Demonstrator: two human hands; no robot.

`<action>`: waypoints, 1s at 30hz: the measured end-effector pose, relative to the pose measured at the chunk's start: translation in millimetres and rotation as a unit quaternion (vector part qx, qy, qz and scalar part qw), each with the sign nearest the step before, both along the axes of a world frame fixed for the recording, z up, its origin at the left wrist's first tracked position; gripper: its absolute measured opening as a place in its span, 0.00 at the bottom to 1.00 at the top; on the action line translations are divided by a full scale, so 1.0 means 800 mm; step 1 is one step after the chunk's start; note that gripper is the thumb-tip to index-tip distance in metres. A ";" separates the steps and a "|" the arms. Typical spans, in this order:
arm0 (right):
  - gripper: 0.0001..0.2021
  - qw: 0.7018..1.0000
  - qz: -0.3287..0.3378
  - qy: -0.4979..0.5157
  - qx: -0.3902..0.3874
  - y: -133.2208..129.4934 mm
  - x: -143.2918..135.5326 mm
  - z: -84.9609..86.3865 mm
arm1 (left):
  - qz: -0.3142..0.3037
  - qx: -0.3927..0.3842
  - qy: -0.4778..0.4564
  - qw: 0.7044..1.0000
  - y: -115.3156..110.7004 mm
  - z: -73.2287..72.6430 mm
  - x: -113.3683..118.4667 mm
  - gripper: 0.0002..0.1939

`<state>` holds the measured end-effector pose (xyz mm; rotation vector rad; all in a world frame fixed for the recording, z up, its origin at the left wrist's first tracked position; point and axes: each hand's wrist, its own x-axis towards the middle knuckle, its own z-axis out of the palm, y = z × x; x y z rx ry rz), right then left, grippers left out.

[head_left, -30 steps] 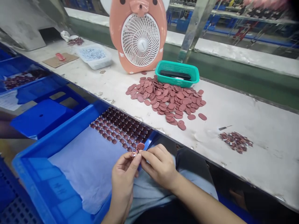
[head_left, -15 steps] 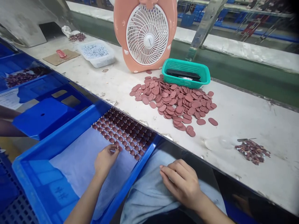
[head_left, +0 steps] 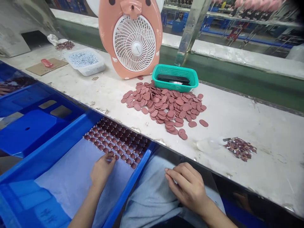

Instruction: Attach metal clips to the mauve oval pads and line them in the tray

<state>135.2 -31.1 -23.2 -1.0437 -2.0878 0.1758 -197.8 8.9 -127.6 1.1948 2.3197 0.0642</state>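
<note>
My left hand (head_left: 102,169) reaches into a blue plastic tray (head_left: 45,156). Its thumb and forefinger pinch a small reddish-brown oval piece (head_left: 116,157) at the near edge of the rows. Those rows of similar pieces (head_left: 118,139), with small pale fittings between them, lie on a white liner sheet (head_left: 78,167). Over my lap hovers my right hand (head_left: 188,186), its fingers curled with thumb and forefinger together; whether anything sits in the fingertips cannot be made out. On the bench beyond spreads a heap of flat reddish-brown ovals (head_left: 166,107), some with small holes.
An orange fan (head_left: 106,41) stands behind the heap, beside a green basket (head_left: 175,87) holding dark items. A white tub (head_left: 95,68) of small bits sits further left. Small dark-red parts (head_left: 239,148) lie at right. A blue stool (head_left: 28,129) stands left of the tray.
The head view has turned a little, so the bench and tray sit further left and most things slightly lower. My left hand stays at the rows' near edge; my right hand keeps its curled pose.
</note>
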 end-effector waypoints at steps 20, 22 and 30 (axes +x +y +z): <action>0.18 0.944 -0.283 0.113 -0.125 0.037 0.089 0.024 | -0.511 0.379 -0.202 0.744 0.051 0.152 0.250 0.28; 0.17 0.938 -0.273 0.155 -0.144 0.034 0.089 0.026 | -0.498 0.372 -0.239 0.746 0.047 0.140 0.246 0.21; 0.19 0.822 -0.101 0.404 -0.389 0.005 0.075 0.041 | -0.472 0.483 -0.237 0.699 -0.005 0.126 0.235 0.21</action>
